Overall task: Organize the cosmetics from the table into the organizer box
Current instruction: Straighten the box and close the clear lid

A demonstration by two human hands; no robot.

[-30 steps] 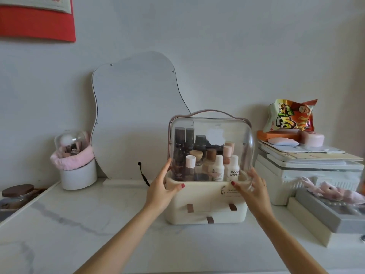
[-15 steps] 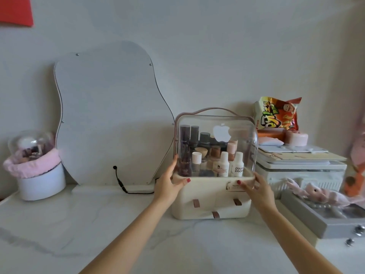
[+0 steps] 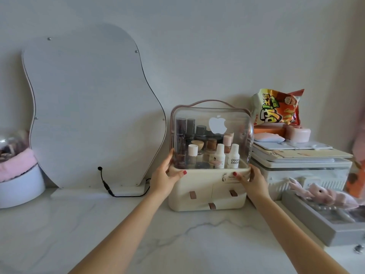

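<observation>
One cream organizer box with a clear domed lid stands at centre right of the marble bench. Inside it stand roughly ten cosmetic bottles, upright and close together. Two hands flank it: the left hand and right hand each have the grip curled round a lower lid corner. Three brown drawer tabs show below.

One organizer box, two hands, one mirror

Two hands, left hand and right hand, grip opposite sides of a cosmetics-filled organizer box, bottles standing between them under its clear lid.
</observation>
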